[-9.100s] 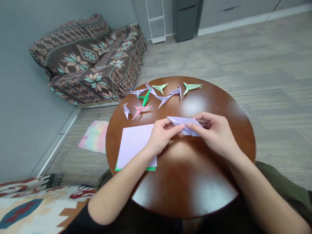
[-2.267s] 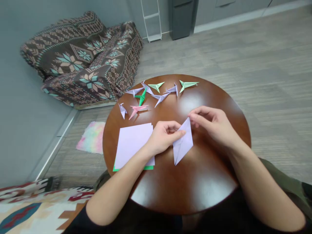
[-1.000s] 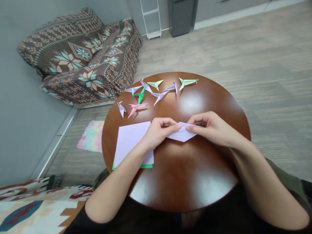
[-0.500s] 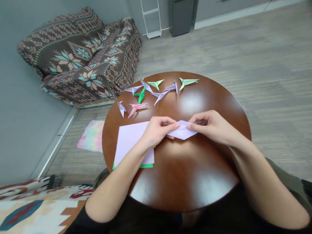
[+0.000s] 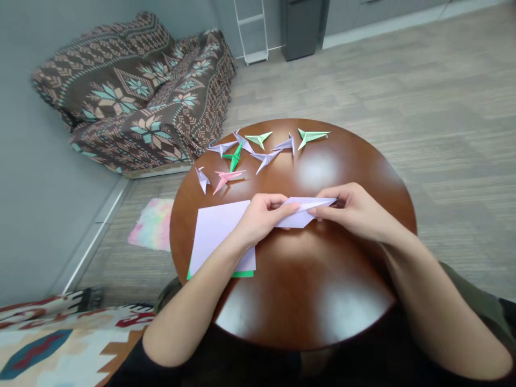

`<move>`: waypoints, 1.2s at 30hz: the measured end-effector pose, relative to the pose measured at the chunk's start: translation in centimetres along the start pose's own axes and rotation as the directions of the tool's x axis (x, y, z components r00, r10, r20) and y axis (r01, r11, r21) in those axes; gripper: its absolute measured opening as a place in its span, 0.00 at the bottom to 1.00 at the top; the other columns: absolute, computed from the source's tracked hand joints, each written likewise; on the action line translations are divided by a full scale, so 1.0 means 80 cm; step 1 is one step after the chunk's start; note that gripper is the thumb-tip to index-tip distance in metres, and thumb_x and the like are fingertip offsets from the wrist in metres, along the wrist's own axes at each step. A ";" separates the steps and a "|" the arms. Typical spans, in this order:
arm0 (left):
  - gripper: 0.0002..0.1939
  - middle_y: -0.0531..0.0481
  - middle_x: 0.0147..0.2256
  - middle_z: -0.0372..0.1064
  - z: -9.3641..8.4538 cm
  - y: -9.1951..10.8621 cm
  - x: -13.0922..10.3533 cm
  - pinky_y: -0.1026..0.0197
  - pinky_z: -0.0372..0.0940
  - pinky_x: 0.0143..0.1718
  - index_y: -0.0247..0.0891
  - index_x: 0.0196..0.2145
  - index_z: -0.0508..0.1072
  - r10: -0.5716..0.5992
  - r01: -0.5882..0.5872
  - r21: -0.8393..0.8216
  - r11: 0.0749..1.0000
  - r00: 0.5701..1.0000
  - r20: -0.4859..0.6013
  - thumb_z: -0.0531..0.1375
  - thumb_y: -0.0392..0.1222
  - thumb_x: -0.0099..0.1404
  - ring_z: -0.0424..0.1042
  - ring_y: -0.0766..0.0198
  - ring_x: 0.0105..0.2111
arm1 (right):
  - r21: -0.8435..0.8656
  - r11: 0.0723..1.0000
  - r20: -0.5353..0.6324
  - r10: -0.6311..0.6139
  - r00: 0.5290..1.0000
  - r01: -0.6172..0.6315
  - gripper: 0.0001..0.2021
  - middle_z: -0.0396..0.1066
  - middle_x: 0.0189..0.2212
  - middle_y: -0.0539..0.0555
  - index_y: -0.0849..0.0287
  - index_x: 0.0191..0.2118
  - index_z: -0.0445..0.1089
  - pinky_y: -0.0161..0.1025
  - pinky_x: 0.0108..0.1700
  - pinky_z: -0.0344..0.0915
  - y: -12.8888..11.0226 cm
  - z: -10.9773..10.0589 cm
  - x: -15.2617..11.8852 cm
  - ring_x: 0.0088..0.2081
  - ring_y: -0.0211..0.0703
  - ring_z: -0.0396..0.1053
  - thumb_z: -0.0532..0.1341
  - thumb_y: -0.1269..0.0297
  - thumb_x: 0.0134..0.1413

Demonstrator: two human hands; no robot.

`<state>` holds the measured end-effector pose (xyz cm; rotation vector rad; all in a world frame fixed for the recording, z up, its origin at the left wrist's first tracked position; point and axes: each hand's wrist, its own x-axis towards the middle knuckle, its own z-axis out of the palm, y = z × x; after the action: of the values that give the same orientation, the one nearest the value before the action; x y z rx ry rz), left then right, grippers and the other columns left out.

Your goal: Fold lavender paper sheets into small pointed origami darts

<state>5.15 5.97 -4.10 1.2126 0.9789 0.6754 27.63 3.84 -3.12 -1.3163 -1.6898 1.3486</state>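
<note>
A partly folded sheet of lavender origami paper is held between both hands, above the middle of the round table. My left hand pinches its left part, thumb on top and fingers beneath. On the right side, my right hand grips it with the thumb at the lower edge, the other fingers partly hidden behind. A narrow folded flap runs across the top, its pointed end reaching toward the right fingers. Under my left forearm lies a stack of lavender sheets with a green sheet showing below.
Several folded paper cranes stand at the table's far left, among them a pink crane, a dark green crane and a pale green crane. The brown round table has a curved edge. Beyond is a sofa with a patterned cover.
The paper between my hands has altered shape: a narrow flap now lies across it, pointing right. My right fingers have shifted slightly along the paper. The cranes and stack stay put.
</note>
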 end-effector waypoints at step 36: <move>0.16 0.52 0.26 0.74 0.006 0.006 -0.007 0.65 0.58 0.29 0.33 0.30 0.79 0.060 -0.059 0.151 0.987 0.998 -0.005 0.70 0.51 0.59 0.68 0.67 0.26 | 0.030 1.000 -0.030 -0.005 1.000 0.005 0.08 0.72 0.22 0.49 0.59 0.30 0.76 0.35 0.27 0.60 -0.005 0.010 0.000 0.25 0.39 0.66 0.66 0.61 0.57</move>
<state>5.33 5.37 -3.46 1.3766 1.0196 0.6642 26.81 3.53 -3.01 -1.3081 -1.6457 1.3399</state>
